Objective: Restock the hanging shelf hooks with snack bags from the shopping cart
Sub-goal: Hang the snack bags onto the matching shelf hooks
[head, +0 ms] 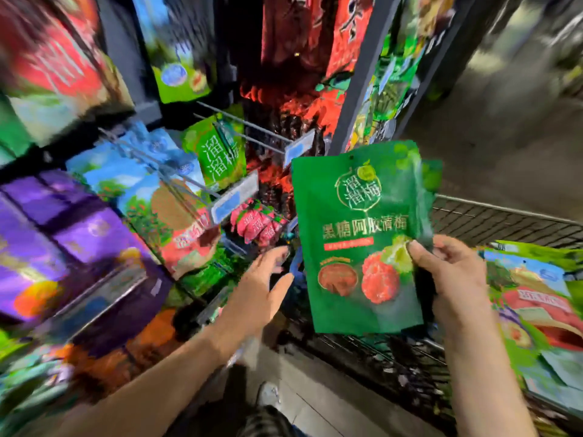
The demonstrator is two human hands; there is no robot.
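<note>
Carry step, bag not yet hung. My right hand pinches a green snack bag at its lower right edge, thumb on the front. The bag stands upright just left of that hand, and the shopping cart sits behind and to its right. There may be a second bag behind the first, too blurred to say. My left hand is slack, fingers straight, holding nothing, just beside the bag's lower left edge. A bare hook sticks out up and left of both hands. Next, I judge, I line the bag's top hole up with the hook tip and slide it on.
</note>
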